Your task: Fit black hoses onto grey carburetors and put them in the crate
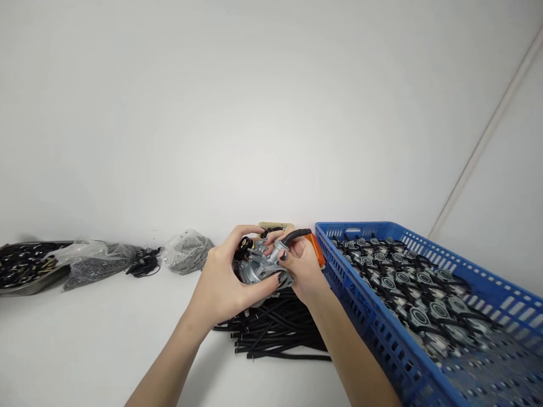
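Observation:
Between my two hands, above the white table, is a silver metal carburetor (254,270) with a black knob on its left side. A short, bent black rubber hose (296,235) sticks out of its upper right. My left hand (224,280) is wrapped round the body from the left, its thumb across the front. My right hand (303,268) grips the right side, thumb close to the base of the hose; some of its fingers are hidden behind the metal. Beneath the hands lies a pile of black rubber hoses (280,333) with small clips at their ends.
At right, a blue plastic crate (377,316) holds rows of similar carburetors (419,316). An orange bin (316,249) and a yellowish bin (265,227) stand behind my hands. Leftward are bags of small parts (186,251), black pieces (145,263) and a metal tray (38,285).

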The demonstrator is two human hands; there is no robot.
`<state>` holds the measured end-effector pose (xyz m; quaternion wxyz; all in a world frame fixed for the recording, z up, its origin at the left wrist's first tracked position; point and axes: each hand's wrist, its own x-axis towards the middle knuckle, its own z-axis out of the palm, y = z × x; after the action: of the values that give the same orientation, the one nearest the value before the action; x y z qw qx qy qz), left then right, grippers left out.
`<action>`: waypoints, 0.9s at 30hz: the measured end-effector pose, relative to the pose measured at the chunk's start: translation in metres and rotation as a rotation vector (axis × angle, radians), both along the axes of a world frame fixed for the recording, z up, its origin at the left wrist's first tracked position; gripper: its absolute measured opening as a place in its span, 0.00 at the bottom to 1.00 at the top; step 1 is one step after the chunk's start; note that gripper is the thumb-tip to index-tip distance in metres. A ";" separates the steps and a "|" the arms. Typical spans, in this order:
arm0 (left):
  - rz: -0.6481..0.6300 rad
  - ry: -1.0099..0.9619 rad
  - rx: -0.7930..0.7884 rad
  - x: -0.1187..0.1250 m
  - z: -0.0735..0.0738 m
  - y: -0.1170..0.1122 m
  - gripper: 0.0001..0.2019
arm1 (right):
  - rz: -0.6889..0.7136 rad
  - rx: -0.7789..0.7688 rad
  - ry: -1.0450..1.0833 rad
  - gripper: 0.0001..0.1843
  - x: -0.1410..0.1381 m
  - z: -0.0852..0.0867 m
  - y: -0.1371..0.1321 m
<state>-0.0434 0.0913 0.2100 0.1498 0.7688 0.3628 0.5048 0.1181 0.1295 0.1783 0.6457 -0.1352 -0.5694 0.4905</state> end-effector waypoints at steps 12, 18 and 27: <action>-0.011 -0.055 -0.002 0.000 0.000 -0.001 0.27 | 0.045 0.036 -0.050 0.21 0.003 0.005 -0.004; -0.071 -0.041 -0.051 -0.004 0.002 0.001 0.27 | -0.005 0.008 -0.039 0.23 -0.001 0.004 -0.007; -0.087 -0.041 -0.076 -0.007 0.003 0.002 0.29 | 0.071 0.073 -0.094 0.20 0.004 0.004 -0.006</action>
<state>-0.0503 0.0937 0.2128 0.2084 0.7670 0.3447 0.4994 0.1224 0.1231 0.1828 0.6049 -0.1140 -0.6211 0.4851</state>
